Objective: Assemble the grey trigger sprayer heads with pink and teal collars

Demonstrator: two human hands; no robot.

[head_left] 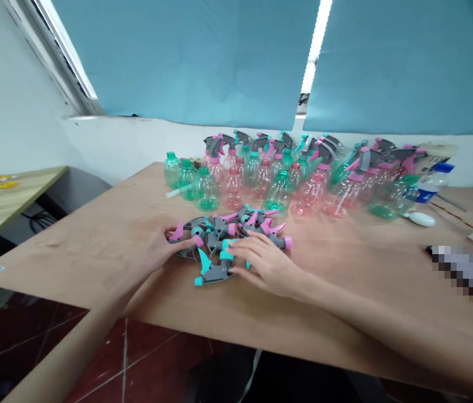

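A heap of grey trigger spray heads point(218, 226) with pink or teal parts lies near the table's front edge. At its left end, my left hand point(163, 246) has its thumb and fingers around a spray head with a pink trigger point(177, 230). My right hand point(267, 266) reaches over the heap from the right, fingers stretched out and touching a spray head with a teal trigger point(215, 273). That one lies frontmost, its teal nozzle pointing left. Parts of the heap under my right fingers are hidden.
Behind the heap stand clear green bottles point(207, 190) and pink bottles point(234, 189), several topped with spray heads. A blue-capped bottle point(435, 182) and a white oval object point(421, 219) are at right. A pixelated object point(469, 274) lies on the wooden table point(370, 313).
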